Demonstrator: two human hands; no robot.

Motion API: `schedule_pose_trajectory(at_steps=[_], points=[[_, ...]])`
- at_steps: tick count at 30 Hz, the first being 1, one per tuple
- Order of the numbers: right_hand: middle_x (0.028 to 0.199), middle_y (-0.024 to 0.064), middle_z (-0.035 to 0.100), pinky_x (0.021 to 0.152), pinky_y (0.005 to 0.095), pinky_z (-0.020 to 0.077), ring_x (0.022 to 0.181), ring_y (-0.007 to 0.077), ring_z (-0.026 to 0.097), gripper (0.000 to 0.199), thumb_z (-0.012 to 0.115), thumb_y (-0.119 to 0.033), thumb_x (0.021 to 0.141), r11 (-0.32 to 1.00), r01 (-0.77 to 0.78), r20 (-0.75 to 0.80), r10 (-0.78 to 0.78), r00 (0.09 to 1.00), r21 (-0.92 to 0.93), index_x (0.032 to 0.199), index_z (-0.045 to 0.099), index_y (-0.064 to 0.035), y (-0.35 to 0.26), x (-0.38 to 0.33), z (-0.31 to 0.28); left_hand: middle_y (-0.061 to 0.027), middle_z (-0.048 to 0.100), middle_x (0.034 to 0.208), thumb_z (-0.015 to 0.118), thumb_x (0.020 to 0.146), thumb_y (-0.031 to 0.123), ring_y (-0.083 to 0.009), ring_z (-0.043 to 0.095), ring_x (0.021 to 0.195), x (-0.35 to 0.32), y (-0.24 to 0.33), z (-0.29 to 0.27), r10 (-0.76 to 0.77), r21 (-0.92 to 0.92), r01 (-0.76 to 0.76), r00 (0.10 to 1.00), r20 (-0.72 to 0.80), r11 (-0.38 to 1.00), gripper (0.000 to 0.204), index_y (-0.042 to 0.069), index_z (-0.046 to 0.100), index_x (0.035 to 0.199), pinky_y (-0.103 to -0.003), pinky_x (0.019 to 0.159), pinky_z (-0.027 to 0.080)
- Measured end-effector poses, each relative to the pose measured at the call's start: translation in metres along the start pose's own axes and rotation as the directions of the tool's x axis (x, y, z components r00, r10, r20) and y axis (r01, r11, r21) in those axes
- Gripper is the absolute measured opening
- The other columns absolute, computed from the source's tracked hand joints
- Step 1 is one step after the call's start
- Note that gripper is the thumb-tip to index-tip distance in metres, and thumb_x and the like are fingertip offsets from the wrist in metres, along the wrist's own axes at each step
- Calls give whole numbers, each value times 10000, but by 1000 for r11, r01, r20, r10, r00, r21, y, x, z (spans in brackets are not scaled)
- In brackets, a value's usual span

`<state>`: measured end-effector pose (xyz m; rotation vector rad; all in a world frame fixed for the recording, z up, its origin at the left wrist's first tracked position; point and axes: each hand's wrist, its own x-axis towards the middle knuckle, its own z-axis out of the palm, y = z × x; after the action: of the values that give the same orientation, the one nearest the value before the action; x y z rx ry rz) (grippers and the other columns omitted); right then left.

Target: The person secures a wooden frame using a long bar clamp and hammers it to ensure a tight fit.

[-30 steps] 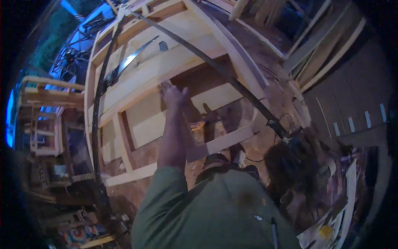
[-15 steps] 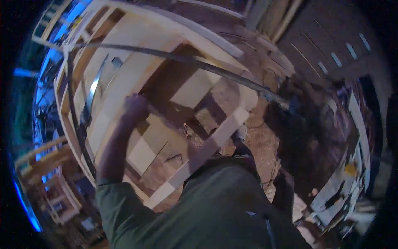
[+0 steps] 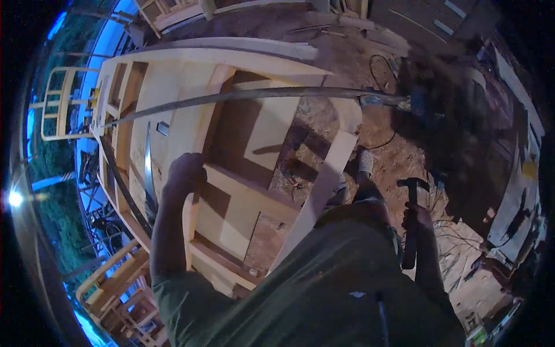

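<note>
My left hand is closed at the junction of the rails of a large pale wooden frame, its fingers curled over the wood's edge. Low at my right side, my right hand grips a hammer by its handle, with the dark head above the fist. The frame has open bays and lies between me and the far side. Left of my left hand, a long shiny metal strip rests on the frame's panel, near a small grey metal piece.
A long dark bar crosses above the frame, and another dark strip runs down its left side. More wooden frames stand at lower left. Boards and scrap lie at the right on a dirt floor.
My view has shifted, and the frame appears turned and farther left. My right hand, dark and indistinct before, now shows plainly with the hammer. My left hand stays at the frame.
</note>
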<state>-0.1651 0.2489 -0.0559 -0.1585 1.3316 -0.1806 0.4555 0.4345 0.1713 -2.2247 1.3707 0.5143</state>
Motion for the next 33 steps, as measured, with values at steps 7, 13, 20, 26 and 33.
schedule_pose_trajectory(at_steps=[7, 13, 20, 26, 33], points=[[610, -2, 448, 466, 352, 420, 455, 163, 429, 133, 591, -213, 884, 903, 243, -47, -277, 960, -354, 938, 552, -98, 21, -8, -11, -155, 658, 930, 673, 703, 119, -356, 640, 931, -3, 14, 4, -58, 33, 55, 995, 79, 998, 330, 83, 608, 1024, -474, 789, 507], [661, 32, 498, 495, 344, 457, 531, 172, 498, 255, 612, -224, 858, 683, 380, 145, -377, 915, -624, 1028, 564, -41, 31, 35, -55, -152, 668, 979, 697, 694, 138, -348, 652, 931, 5, 16, 11, -18, -23, 22, 990, 143, 1000, 411, 126, 616, 1096, -450, 796, 516], [691, 60, 550, 498, 373, 490, 541, 196, 542, 208, 586, -259, 865, 982, 156, -89, -166, 982, -111, 923, 582, -59, -9, -6, 19, -154, 692, 960, 691, 678, 199, -328, 665, 933, 16, -39, 92, -179, -286, 258, 945, 275, 923, 291, 109, 705, 954, -418, 800, 529], [640, 53, 553, 479, 349, 486, 492, 201, 533, 217, 586, -276, 863, 818, 367, 56, -383, 922, -442, 894, 600, -62, 13, 45, -11, -168, 690, 914, 672, 713, 199, -338, 667, 908, 42, 65, -35, -117, 197, 62, 954, 276, 978, 284, 64, 678, 963, -426, 794, 534], [779, 50, 632, 574, 309, 489, 655, 150, 595, 265, 512, -230, 935, 710, 566, 173, -549, 818, -419, 1062, 641, -36, -31, 38, 90, -174, 670, 1021, 587, 897, 163, -332, 624, 1004, 122, 185, -119, 377, -204, -600, 695, -613, 774, 223, 57, 624, 1089, -414, 854, 478]])
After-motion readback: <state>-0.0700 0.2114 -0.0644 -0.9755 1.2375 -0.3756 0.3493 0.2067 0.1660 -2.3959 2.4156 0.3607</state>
